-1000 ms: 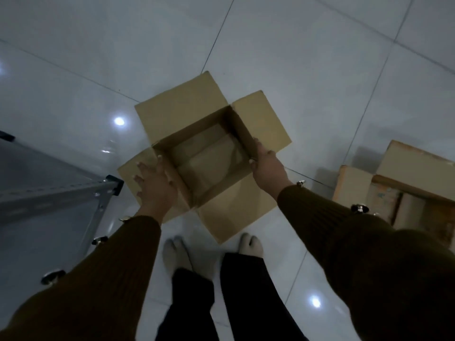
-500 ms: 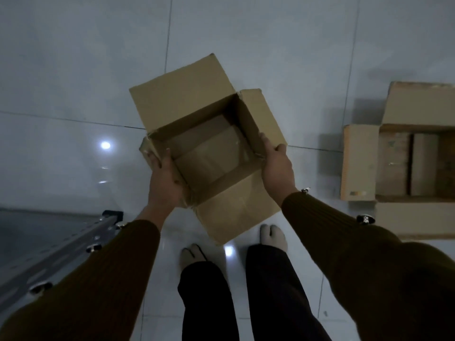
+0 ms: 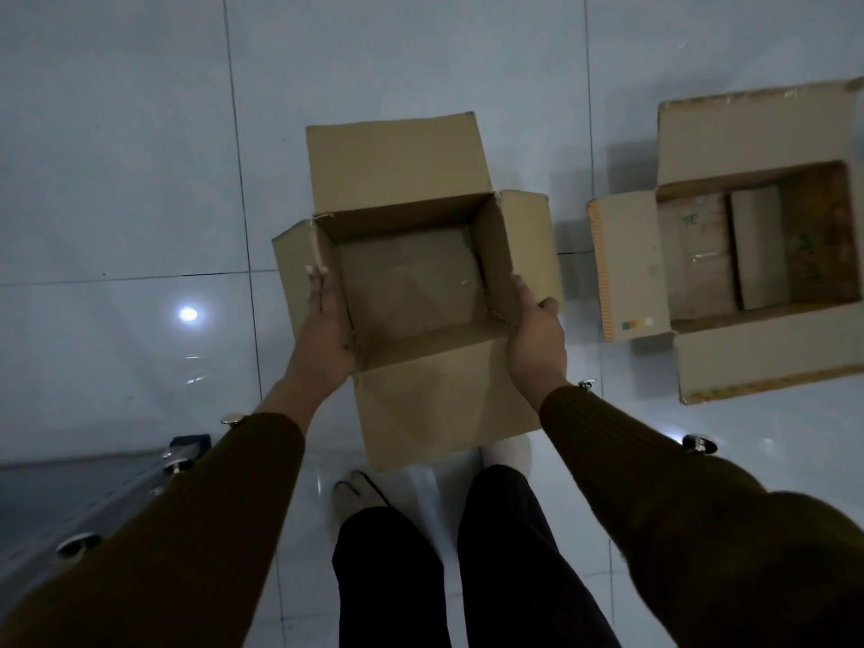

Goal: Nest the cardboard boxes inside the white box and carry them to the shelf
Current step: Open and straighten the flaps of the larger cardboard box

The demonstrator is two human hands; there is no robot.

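An open brown cardboard box (image 3: 411,282) is held above the tiled floor, its four flaps spread outward and its inside bare. My left hand (image 3: 327,329) grips its left wall, fingers over the rim. My right hand (image 3: 535,334) grips its right wall the same way. To the right, a larger open box (image 3: 626,268) lies on the floor with a pale left flap and a smaller box inside it.
A grey metal shelf (image 3: 70,498) with bolted corner fittings juts in at the lower left. My legs and feet (image 3: 355,498) stand directly under the held box. Glossy white floor tiles (image 3: 117,180) spread to the left and beyond.
The view and the held box have turned to the right. The box now sits square to me, and the larger box on the floor has come further into view. The shelf has slid lower left.
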